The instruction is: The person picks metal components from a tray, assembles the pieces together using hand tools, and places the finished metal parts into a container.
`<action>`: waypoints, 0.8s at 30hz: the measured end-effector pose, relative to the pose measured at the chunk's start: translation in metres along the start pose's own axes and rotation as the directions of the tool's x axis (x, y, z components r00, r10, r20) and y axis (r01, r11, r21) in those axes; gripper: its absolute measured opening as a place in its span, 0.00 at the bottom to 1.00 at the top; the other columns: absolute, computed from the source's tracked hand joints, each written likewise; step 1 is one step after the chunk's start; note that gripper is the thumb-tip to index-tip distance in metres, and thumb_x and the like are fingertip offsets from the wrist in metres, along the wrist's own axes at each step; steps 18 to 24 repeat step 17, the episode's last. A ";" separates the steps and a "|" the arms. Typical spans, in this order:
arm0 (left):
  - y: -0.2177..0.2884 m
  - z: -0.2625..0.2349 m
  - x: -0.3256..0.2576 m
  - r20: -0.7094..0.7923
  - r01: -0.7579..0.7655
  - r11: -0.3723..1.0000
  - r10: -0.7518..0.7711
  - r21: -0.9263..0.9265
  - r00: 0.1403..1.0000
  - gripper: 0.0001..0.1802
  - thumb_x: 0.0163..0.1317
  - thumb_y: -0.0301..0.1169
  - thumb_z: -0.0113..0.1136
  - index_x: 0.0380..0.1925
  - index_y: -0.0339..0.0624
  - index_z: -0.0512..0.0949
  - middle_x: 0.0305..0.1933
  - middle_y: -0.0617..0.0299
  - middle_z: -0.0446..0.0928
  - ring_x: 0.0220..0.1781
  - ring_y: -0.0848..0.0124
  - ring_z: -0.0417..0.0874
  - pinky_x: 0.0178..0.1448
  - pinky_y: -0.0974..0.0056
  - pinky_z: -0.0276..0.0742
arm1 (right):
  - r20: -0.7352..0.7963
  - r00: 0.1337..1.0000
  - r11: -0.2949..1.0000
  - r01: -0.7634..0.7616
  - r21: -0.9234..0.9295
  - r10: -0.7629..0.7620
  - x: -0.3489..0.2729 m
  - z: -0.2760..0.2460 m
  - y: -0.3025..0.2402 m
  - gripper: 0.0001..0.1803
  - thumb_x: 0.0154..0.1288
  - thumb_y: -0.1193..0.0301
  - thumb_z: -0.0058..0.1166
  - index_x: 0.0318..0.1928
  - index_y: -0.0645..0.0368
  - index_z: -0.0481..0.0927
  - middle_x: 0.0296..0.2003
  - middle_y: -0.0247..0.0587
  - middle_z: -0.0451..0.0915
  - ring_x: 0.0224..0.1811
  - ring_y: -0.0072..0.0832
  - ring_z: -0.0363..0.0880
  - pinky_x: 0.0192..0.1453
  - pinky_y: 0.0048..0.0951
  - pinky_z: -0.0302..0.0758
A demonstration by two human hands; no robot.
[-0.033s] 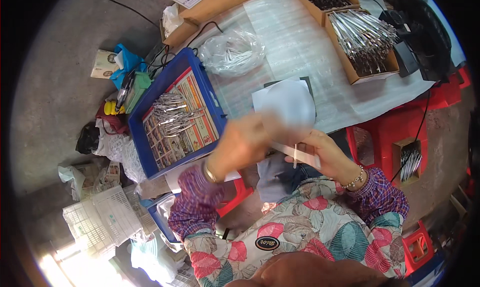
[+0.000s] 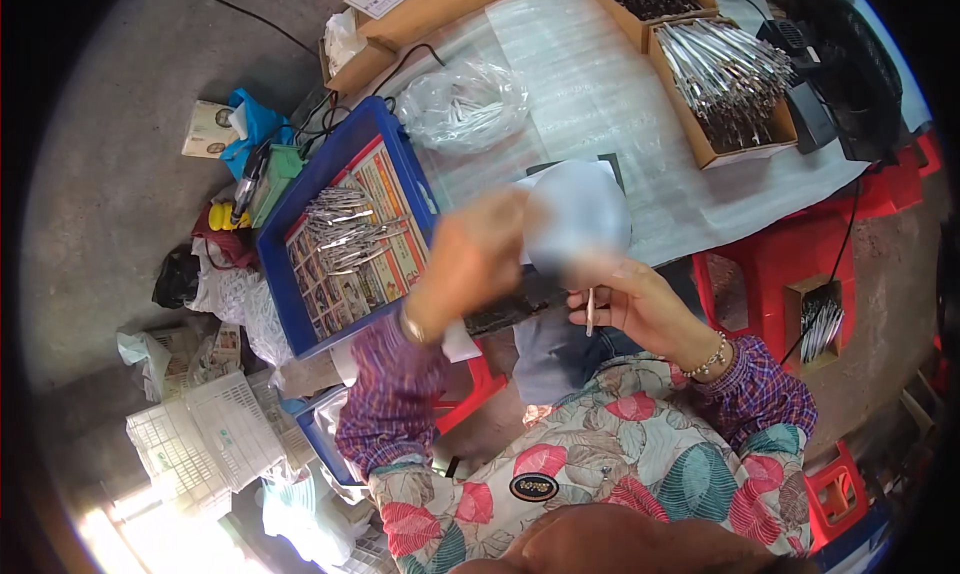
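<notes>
My right hand point(image 2: 640, 304) is closed round a thin silvery metal stick point(image 2: 590, 312) that points down from its fingers. My left hand point(image 2: 475, 249), smeared by motion, is raised near the table's front edge. Its fingers cannot be made out. A pale round blurred patch point(image 2: 578, 214) hides what lies between the hands and the fingertips. To the left, a blue tray point(image 2: 432, 196) lined with printed paper carries a heap of similar silvery sticks point(image 2: 350, 229).
A clear plastic bag point(image 2: 465, 104) with pale sticks lies beyond the tray. Cardboard boxes point(image 2: 725, 159) of thin sticks stand at the far right. A red plastic stool point(image 2: 775, 274) bears a small box point(image 2: 815, 324). White baskets point(image 2: 205, 434) are on the floor at left.
My left hand has moved a little left, away from my right hand. The pale strip that showed across the right fingers is out of sight. My right hand has hardly moved.
</notes>
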State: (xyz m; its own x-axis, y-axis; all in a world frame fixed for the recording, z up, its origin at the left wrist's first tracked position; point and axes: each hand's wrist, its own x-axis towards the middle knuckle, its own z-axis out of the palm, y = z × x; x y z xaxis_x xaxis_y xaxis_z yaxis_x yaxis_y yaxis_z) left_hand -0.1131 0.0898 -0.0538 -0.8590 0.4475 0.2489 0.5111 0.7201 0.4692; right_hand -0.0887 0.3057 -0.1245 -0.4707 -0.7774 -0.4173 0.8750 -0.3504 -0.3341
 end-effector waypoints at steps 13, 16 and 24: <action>-0.132 0.024 0.070 -0.084 0.348 0.897 -0.338 0.274 0.937 0.10 0.47 0.27 0.59 0.31 0.37 0.81 0.34 0.49 0.78 0.36 0.54 0.80 0.41 0.56 0.74 | 0.045 0.999 0.999 0.004 -0.043 -0.002 -0.016 -0.014 -0.004 0.20 0.68 0.72 0.50 0.59 0.61 0.70 0.41 0.27 0.73 0.42 0.16 0.74 0.50 0.24 0.78; -0.130 0.019 0.072 -0.097 0.412 0.876 -0.401 0.251 0.911 0.12 0.49 0.27 0.60 0.35 0.38 0.82 0.37 0.50 0.80 0.37 0.59 0.82 0.42 0.60 0.76 | 0.067 0.997 0.999 -0.029 -0.027 0.030 -0.015 -0.015 -0.005 0.21 0.68 0.72 0.50 0.60 0.61 0.69 0.41 0.28 0.73 0.43 0.15 0.74 0.49 0.22 0.78; -0.130 0.018 0.072 -0.093 0.461 0.863 -0.452 0.207 0.887 0.12 0.50 0.27 0.60 0.37 0.40 0.82 0.39 0.49 0.80 0.38 0.62 0.83 0.43 0.62 0.76 | 0.070 0.997 0.999 -0.031 -0.025 0.033 -0.014 -0.015 -0.004 0.21 0.68 0.72 0.50 0.60 0.61 0.69 0.41 0.28 0.73 0.43 0.15 0.74 0.49 0.22 0.78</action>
